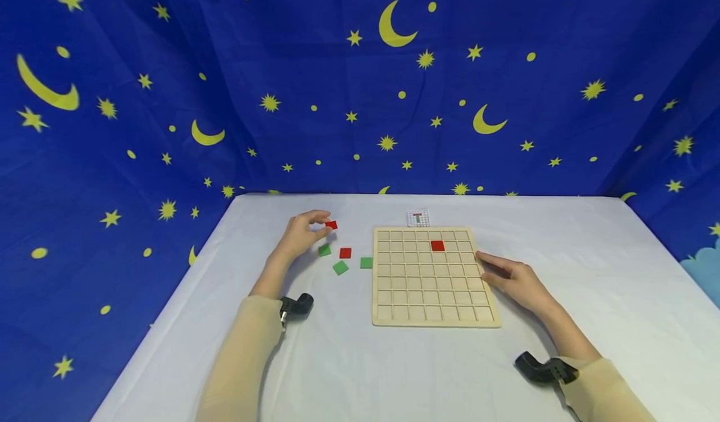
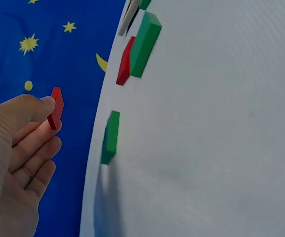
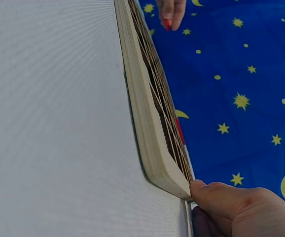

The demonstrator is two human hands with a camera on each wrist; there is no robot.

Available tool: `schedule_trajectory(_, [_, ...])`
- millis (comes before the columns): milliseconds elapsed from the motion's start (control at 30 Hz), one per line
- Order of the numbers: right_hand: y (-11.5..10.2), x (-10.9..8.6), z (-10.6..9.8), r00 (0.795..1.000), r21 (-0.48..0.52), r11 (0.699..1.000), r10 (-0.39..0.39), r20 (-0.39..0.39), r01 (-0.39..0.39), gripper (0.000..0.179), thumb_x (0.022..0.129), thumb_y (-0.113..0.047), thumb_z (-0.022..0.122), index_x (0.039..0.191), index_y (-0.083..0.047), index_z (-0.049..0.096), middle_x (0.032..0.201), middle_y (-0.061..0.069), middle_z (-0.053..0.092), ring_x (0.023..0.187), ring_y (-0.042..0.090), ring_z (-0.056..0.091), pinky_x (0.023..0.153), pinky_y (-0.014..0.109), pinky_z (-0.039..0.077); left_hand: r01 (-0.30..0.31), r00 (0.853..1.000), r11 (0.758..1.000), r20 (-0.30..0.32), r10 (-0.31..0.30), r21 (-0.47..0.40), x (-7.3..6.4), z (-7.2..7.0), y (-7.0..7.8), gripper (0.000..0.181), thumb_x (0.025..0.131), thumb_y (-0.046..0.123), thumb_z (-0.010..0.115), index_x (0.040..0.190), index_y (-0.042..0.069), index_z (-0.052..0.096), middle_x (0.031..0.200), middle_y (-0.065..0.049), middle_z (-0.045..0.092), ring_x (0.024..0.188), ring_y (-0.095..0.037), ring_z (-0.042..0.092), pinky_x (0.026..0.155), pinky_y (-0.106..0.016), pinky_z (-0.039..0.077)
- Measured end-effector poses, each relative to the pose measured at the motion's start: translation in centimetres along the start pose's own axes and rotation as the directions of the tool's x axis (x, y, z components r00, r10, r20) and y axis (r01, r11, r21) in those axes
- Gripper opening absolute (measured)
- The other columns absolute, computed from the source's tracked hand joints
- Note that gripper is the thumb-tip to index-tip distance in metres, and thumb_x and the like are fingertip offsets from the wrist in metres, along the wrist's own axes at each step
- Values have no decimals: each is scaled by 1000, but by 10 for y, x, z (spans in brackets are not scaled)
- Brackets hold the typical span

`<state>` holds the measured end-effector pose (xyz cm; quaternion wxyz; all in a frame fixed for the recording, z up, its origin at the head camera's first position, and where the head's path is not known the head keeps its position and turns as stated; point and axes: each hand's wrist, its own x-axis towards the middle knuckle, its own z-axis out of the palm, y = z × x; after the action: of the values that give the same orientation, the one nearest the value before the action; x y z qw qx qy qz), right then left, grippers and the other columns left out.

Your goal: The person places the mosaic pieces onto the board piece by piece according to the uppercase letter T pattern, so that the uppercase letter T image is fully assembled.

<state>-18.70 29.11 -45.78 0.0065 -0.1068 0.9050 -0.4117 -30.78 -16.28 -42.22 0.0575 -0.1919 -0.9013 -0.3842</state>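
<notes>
Pinching a red tile (image 1: 332,225) between thumb and fingertips, the left hand (image 1: 300,234) holds it in the air to the left of the wooden grid board (image 1: 435,323), about level with the board's far edge; in the left wrist view the remaining fingers lie loosely bent below the tile. The right hand (image 1: 520,284) rests at the board's right edge, its index finger and thumb nearly straight and touching the wood; how its other fingers lie, I cannot tell.

On the table (image 1: 320,372), left of the board, are four more tiles. A green tile (image 1: 367,263) lies right beside the board's left edge. Farther out from that edge come a second red tile (image 1: 345,253), another green tile (image 1: 340,267) a little nearer the person, and a third green tile (image 1: 324,250), farthest from the board and close to the left hand.

One red square (image 1: 437,246) sits in the board itself, in the second row from the far edge, third cell from the right. Just beyond the board's far edge lies a small printed card (image 1: 418,217) with a red and green pattern on a grid. Behind the board hangs a blue curtain (image 1: 315,53) with yellow moons and stars.
</notes>
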Motion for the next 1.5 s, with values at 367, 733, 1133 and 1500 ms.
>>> schedule_trajectory(367, [1,1,2,1000,-7,1000,-11,-14,11,50,91,-20,64,136,-3,49,137,17,47,128,41,37,102,54,32,-55,998,998,-7,55,-17,7,5,20,36,86,15,70,120,4,64,107,-10,68,103,-27,60,94,-43,43])
schedule_trajectory(733, [1,1,2,1000,-6,1000,-4,-4,4,50,92,-20,64,136,-3,49,138,17,46,129,41,36,103,54,31,-32,999,999,15,33,-30,8,15,39,41,87,18,70,125,7,61,111,-9,66,108,-28,57,96,-48,41])
schedule_trajectory(1133, [1,3,0,1000,-1,1000,7,-4,-7,50,91,-21,64,136,-4,49,139,17,46,129,41,36,103,54,31,-96,995,994,22,97,-50,20,39,67,39,86,18,71,123,9,62,108,-7,67,105,-23,58,94,-45,43])
schedule_trajectory(1500, [3,1,0,1000,-1,1000,7,-6,-7,50,91,-21,64,136,-4,50,138,16,46,129,40,37,103,53,31,-132,988,991,77,134,-33,29,65,92,41,87,20,69,126,10,60,110,-5,66,106,-21,58,97,-43,41])
